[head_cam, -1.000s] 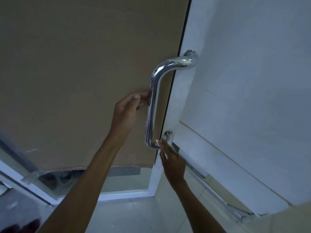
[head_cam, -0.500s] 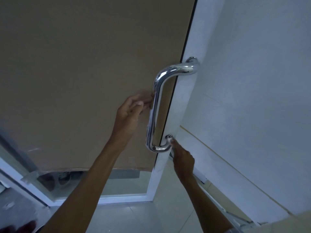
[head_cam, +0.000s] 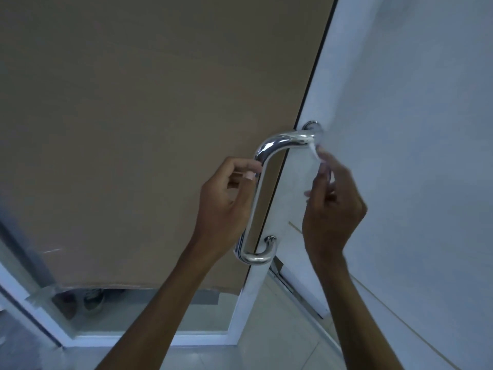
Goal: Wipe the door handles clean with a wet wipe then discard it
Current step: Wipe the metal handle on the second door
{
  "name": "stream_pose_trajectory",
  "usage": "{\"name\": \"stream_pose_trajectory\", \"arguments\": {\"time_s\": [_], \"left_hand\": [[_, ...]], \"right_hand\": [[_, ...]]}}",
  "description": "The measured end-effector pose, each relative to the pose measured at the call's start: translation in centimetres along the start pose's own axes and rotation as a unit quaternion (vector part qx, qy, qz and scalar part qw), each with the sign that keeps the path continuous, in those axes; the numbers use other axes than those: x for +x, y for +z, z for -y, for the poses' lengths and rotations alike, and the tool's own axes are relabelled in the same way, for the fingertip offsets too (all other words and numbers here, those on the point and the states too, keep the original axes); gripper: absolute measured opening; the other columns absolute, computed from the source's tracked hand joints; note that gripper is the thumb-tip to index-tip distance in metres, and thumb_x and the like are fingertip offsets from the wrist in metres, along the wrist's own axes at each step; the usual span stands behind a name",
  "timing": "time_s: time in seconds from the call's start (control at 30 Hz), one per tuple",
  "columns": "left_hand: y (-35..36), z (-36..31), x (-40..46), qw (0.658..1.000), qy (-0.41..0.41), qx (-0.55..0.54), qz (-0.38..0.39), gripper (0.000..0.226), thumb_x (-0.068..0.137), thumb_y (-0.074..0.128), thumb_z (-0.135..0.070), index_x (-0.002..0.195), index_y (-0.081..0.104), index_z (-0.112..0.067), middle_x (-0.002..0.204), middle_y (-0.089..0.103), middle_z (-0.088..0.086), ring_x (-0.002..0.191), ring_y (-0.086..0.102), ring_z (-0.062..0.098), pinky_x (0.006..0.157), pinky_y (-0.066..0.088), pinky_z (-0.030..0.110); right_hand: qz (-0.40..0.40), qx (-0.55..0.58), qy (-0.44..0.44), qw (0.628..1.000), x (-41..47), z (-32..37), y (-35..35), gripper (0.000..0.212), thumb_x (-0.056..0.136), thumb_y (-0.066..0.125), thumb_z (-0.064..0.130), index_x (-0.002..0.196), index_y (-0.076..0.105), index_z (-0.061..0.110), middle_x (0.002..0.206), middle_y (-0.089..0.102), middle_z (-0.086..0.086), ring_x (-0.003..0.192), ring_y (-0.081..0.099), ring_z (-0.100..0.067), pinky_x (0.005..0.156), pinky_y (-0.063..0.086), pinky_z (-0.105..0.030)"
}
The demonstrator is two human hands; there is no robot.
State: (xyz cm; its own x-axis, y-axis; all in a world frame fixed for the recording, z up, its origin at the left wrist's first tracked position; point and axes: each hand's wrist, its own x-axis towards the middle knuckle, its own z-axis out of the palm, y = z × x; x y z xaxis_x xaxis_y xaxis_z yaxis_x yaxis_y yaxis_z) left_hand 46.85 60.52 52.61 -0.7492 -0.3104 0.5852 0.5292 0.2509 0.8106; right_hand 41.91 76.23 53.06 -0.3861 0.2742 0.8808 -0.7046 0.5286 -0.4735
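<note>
Right now we've got both hands up at the chrome door handle [head_cam: 256,198], a D-shaped pull bar fixed w/ two mounts to the white frame of the glass door [head_cam: 306,182]. Our left hand [head_cam: 226,204] sits beside the upper part of the vertical bar, fingers curled w/ the tips at or just behind the bar; can't tell if they actually wrap it or only touch it. Our right hand [head_cam: 333,209] is raised near the top mount, fingers bent and pinching a small white wet wipe [head_cam: 314,153], which touches the underside of the handle's upper horizontal arm, close to where it meets the frame. That hand is blurred, so the exact finger layout isn't clear.

Behind the glass, a big brown sheet [head_cam: 146,129] covers most of the pane; below its lower edge a pair of shoes [head_cam: 90,300] shows thru the clear strip. A white panel [head_cam: 426,156] fills the right side, angled off from the door edge. Pale floor tiles [head_cam: 266,343] lie underneath, btwn our forearms.
</note>
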Motion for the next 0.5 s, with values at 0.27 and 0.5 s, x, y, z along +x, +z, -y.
{"name": "stream_pose_trajectory", "arguments": {"time_s": [0.27,0.5], "left_hand": [[0.2,-1.1,1.7,1.000,0.011,0.020,-0.005,0.017,0.105,0.056,-0.012,0.111,0.070,-0.021,0.108,0.072,-0.014,0.106,0.067,0.006,0.092,0.051,0.020],[-0.3,-0.6,2.4,0.999,0.005,0.025,-0.041,0.019,0.103,0.055,-0.011,0.108,0.070,-0.021,0.106,0.071,-0.016,0.103,0.065,0.001,0.085,0.045,0.009]], "right_hand": [[0.182,-0.175,-0.185,0.950,3.4,-0.6,2.0,0.035,0.110,0.055,0.024,0.142,0.065,0.034,0.147,0.060,0.017,0.063,0.066,-0.003,0.050,0.040,-0.015],[0.174,-0.178,-0.213,0.945,3.4,-1.2,2.1,0.036,0.111,0.054,0.023,0.144,0.064,0.033,0.147,0.060,0.018,0.054,0.056,-0.001,0.045,0.039,-0.018]]}}
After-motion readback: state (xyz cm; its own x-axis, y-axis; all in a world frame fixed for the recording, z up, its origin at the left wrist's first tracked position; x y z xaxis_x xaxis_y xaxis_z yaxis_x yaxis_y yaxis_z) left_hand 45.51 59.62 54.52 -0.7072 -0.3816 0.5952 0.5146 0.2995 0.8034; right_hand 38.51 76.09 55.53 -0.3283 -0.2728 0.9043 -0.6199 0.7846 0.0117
